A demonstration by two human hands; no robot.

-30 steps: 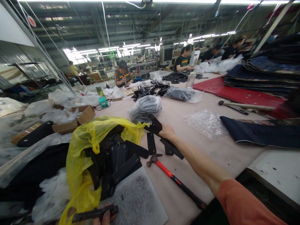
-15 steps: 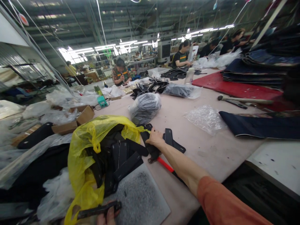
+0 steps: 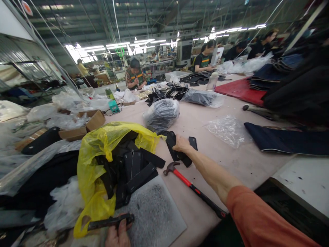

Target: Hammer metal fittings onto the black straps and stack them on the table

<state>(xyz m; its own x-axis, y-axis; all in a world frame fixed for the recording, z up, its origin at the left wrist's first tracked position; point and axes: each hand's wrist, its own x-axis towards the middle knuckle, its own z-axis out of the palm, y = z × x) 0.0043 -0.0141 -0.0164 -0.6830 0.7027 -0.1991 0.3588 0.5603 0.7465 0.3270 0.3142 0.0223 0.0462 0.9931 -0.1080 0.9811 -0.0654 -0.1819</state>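
My right hand (image 3: 181, 144) reaches out over the table and rests on a small heap of flat black strap pieces (image 3: 177, 151), fingers closed on them. Just nearer to me lies a claw hammer (image 3: 193, 189) with a red and black handle. My left hand (image 3: 117, 236) shows at the bottom edge, gripping one flat black strip (image 3: 110, 222) over a grey speckled pad (image 3: 151, 216). To the left of the right hand, a yellow plastic bag (image 3: 102, 154) spills more black pieces (image 3: 133, 171).
A clear bag of dark items (image 3: 161, 113) sits beyond my right hand. Crumpled clear plastic (image 3: 226, 130) and dark denim fabric (image 3: 285, 140) lie to the right. Cardboard boxes (image 3: 84, 127) and plastic bags crowd the left. Other people work at the table's far end.
My right hand has drawn the scattered black pieces together into one heap and shifted slightly, uncovering the hammer's head. My left hand has risen a little into view with its strip.
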